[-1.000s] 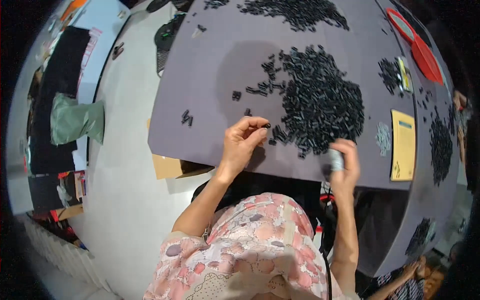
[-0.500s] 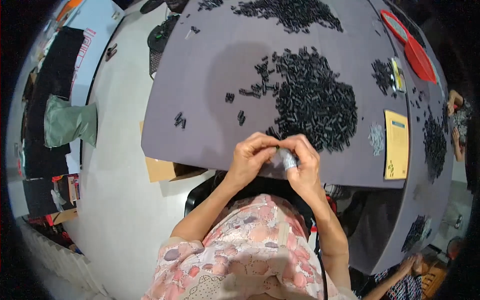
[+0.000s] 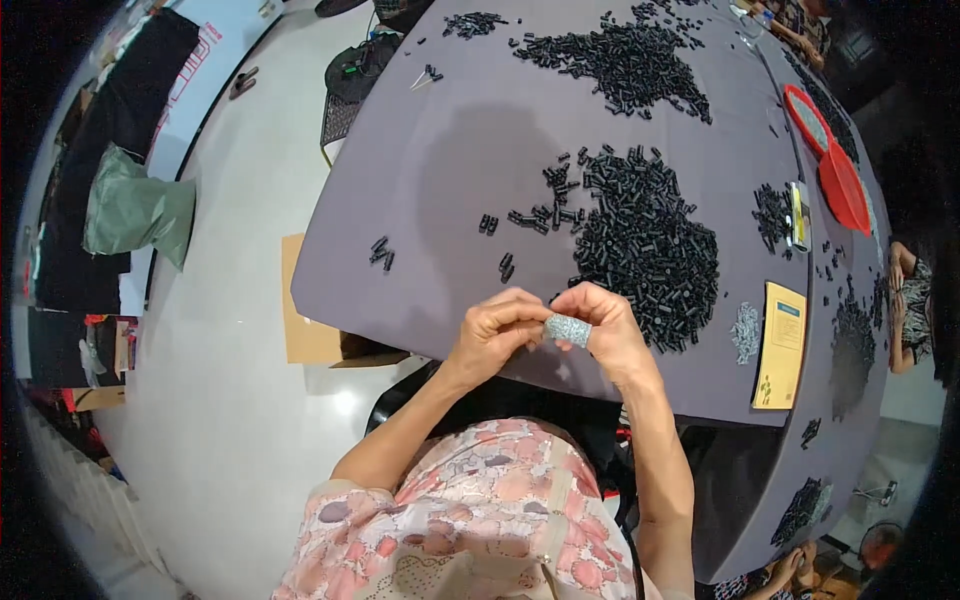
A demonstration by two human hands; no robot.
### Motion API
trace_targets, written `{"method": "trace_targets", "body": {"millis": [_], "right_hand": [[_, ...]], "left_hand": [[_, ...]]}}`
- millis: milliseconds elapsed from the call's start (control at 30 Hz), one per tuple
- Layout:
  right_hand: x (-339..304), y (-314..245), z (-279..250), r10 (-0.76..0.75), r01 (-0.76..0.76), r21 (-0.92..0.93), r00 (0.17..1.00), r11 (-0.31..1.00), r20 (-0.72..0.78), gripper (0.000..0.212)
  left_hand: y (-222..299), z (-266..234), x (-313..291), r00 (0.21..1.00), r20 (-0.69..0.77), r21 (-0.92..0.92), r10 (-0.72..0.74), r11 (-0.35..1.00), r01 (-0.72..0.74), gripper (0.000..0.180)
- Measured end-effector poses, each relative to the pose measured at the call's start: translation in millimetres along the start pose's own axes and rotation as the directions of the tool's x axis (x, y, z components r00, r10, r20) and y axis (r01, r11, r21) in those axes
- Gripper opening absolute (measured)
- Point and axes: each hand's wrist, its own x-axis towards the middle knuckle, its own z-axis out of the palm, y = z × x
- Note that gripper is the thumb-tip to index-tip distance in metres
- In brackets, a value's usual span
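Over the table's near edge, two hands meet fingertip to fingertip: the left hand (image 3: 497,332) has its fingers bent and drawn together, and the right hand (image 3: 608,325) curls in against it, a grey speckled wrap (image 3: 568,331) covering one of its digits. Both are closed in a pinch, but the fingers hide what lies between them, so I cannot tell what either one grips. Just beyond the right hand, the main pile of short black pieces (image 3: 650,250) spreads over the table (image 3: 390,180), its near end close to the near edge. Left of that pile lies a pair of black pieces (image 3: 506,267), with a small cluster (image 3: 488,224) a little farther off. Another little group (image 3: 382,254) sits near the left edge. Toward the near right corner, a scatter of pale grey pieces (image 3: 744,333) lies just beside a yellow booklet (image 3: 780,345) that runs along the right edge. Farther up that edge, a small black heap (image 3: 772,212) almost meets a yellow-trimmed packet (image 3: 799,215). Past the right edge, on an adjoining surface, stands a red container (image 3: 843,185), with a broad dark heap (image 3: 853,355) nearer. Toward the far edge lies a second large black pile (image 3: 620,65), and by the far left corner, a smaller pile (image 3: 473,24).
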Motion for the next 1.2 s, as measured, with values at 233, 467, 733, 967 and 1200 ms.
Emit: {"method": "trace_targets", "body": {"millis": [233, 467, 733, 967, 1200], "right_hand": [[15, 1, 19, -0.118, 0.117, -0.076, 0.993, 0.990, -0.013, 0.018], [14, 1, 32, -0.217, 0.210, -0.165, 0.976, 0.964, -0.027, 0.026], [14, 12, 28, -0.362, 0.347, -0.295, 0.932, 0.890, 0.004, 0.031], [30, -3, 21, -0.461, 0.372, -0.606, 0.887, 0.703, 0.011, 0.043], [100, -15, -9, -0.652, 0.340, -0.934, 0.733, 0.106, 0.193, 0.034]], "left_hand": [[-3, -14, 1, 0.992, -0.099, -0.111, -0.077, 0.992, 0.066, 0.012], [0, -18, 3, 0.979, -0.149, -0.206, -0.138, 0.973, 0.106, 0.014], [-15, -16, 5, 0.976, -0.171, -0.348, -0.135, 0.935, 0.069, 0.017], [-15, -33, 1, 0.960, -0.191, -0.308, -0.204, 0.941, 0.139, 0.017], [-21, -42, 3, 0.964, -0.208, -0.344, -0.163, 0.935, 0.084, 0.015]]}}
